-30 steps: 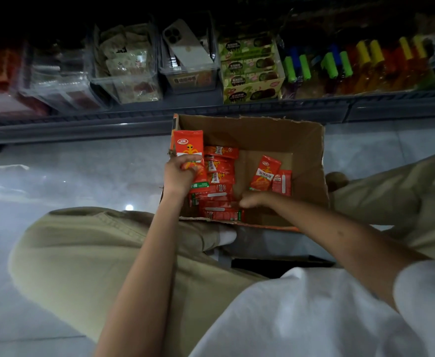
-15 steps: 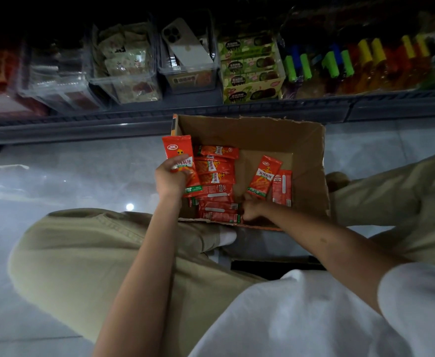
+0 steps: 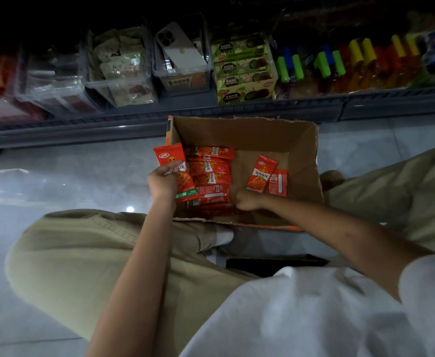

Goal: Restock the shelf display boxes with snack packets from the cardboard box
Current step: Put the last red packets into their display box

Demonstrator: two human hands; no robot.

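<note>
Pinching a red snack packet in our left hand, we could drop it while our right hand, its grip hidden, reaches into the cardboard box.

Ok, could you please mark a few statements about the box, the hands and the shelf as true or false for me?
1. The left hand holds a red packet at the cardboard box's left side. True.
2. The cardboard box stands on the shelf. False: it stands on the floor in front of the shelf.
3. A phone lies in a clear bin on the shelf. True.
4. The green display box stands left of the clear bin. False: it stands right of it.
5. The right hand is raised to the shelf. False: it is low inside the cardboard box, beside the stacked packets.
</note>
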